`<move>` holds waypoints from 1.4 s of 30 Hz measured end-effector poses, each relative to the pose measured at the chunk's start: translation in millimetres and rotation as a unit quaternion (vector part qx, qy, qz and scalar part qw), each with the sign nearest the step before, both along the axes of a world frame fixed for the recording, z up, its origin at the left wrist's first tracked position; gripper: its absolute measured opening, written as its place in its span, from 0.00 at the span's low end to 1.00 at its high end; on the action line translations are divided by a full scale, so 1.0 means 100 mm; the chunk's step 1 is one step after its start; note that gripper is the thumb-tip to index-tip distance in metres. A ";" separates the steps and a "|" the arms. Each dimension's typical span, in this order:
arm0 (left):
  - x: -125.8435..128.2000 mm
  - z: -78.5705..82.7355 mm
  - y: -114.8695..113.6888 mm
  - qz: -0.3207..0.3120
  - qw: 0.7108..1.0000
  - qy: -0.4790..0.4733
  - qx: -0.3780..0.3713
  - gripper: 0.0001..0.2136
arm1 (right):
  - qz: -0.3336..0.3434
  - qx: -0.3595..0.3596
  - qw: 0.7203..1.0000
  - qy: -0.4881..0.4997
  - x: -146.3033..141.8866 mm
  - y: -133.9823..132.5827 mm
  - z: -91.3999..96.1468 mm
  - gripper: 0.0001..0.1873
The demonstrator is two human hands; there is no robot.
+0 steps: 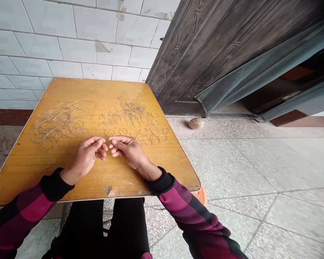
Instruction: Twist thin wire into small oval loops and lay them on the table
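Observation:
Over the near middle of the wooden table, my left hand (90, 153) and my right hand (128, 150) face each other, fingertips a small gap apart. Each is closed in a pinch between thumb and forefinger. A thin wire seems to be held at the fingertips, though it is hard to see. To the left lies a loose tangle of curved wires (62, 122). Right of centre, many small wire rings (148, 140) are spread out, some just beyond my right fingers. Behind these sits a denser heap of rings (135, 110).
The table (83, 180) has a chipped front edge and stands against a white tiled wall (78, 46). At right are a dark carved door (183, 64), a grey-green curtain (232, 79) and a roundish object (196, 123) on the tiled floor. Something orange (201, 196) shows under the table corner.

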State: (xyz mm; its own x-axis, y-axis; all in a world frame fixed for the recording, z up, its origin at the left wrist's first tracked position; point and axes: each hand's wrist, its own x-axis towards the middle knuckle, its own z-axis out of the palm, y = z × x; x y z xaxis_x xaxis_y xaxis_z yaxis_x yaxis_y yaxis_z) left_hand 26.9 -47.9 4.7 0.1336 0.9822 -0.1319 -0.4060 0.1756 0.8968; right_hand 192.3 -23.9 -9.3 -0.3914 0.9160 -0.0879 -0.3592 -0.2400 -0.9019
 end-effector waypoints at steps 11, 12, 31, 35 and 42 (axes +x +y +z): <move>0.00 -0.02 0.00 -0.031 0.999 0.023 0.019 0.11 | 0.113 -0.129 0.981 0.093 0.01 0.05 -0.04 0.13; -0.01 -0.03 0.00 -0.037 0.999 0.025 0.020 0.11 | 0.112 -0.129 0.981 0.092 0.01 0.05 -0.05 0.13; 0.00 0.02 -0.01 -0.016 0.999 0.020 0.024 0.10 | 0.108 -0.082 0.990 0.045 -0.01 0.01 -0.01 0.12; 0.02 0.02 -0.02 -0.028 0.999 0.029 0.031 0.10 | 0.114 -0.087 0.989 0.034 -0.03 0.02 -0.02 0.13; 0.05 0.01 -0.04 -0.028 0.999 0.026 0.037 0.10 | 0.134 -0.104 0.985 0.039 -0.04 0.05 -0.04 0.11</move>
State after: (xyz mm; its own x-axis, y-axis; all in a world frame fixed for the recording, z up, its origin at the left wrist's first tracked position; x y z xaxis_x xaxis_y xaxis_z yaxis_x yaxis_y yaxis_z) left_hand 31.7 -52.0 6.1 0.1837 0.9807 -0.0667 -0.3504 0.1287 0.9277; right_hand 188.5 -19.0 -13.5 -0.6292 0.7447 -0.2223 -0.3247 -0.5118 -0.7954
